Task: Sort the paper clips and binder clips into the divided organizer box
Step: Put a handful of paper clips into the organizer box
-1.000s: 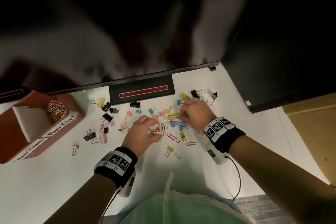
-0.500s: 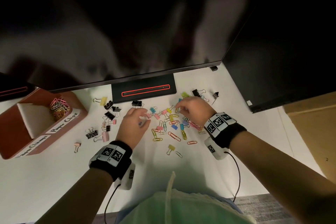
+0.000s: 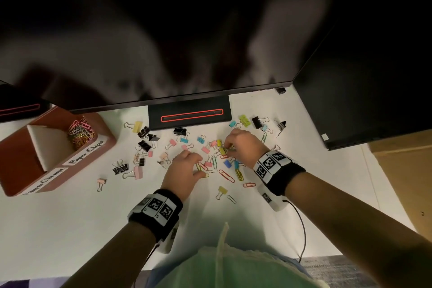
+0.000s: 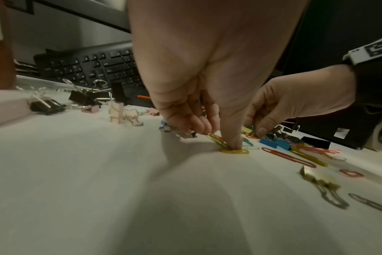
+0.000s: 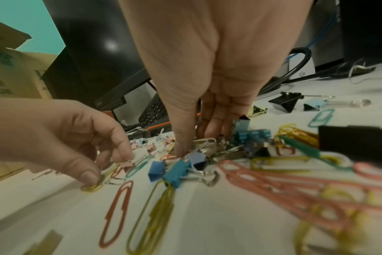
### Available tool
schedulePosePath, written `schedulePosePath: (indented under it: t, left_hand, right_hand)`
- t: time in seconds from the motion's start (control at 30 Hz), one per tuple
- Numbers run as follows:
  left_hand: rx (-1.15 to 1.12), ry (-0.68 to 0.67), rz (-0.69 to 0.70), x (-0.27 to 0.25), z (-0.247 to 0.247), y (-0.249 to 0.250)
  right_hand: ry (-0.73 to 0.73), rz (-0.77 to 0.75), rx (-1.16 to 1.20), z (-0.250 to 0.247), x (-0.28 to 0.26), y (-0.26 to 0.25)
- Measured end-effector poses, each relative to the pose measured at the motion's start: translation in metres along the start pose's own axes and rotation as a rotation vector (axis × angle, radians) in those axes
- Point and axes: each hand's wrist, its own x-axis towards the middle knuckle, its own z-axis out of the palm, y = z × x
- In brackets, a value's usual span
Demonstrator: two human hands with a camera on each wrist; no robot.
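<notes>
Both hands work the mixed pile on the white desk (image 3: 70, 229). My left hand (image 3: 184, 171) has its thumb pressed on a yellow paper clip (image 4: 234, 151), the other fingers curled just behind, pinning it so it can be pinched off the flat surface.

My right hand (image 3: 245, 145) digs thumb and fingers, close together, into the tangle of binder clips (image 5: 179, 170); whether they grip anything I cannot tell.

The organizer box (image 3: 102, 147) sits well to the left: two compartments, one holding paper clips (image 3: 80, 133), the other apparently bare. Loose black binder clips count about seven.
</notes>
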Motion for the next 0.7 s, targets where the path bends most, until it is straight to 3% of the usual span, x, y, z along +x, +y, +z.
schedulePosePath:
  t: [0.2, 0.47, 0.7]
  left_hand:
    - [0.066, -0.012, 0.049, 0.007, -0.005, -0.002]
    - [0.195, 0.004, 0.220, 0.001, -0.007, -0.002]
    - [0.159, 0.038, 0.176, 0.000, 0.005, -0.002]
  right_hand:
    - [-0.044, -0.008, -0.010, -0.002, -0.001, 0.000]
    - [0.024, -0.032, 0.054, 0.002, -0.013, 0.007]
    - [0.018, -0.041, -0.033, 0.003, -0.007, 0.001]
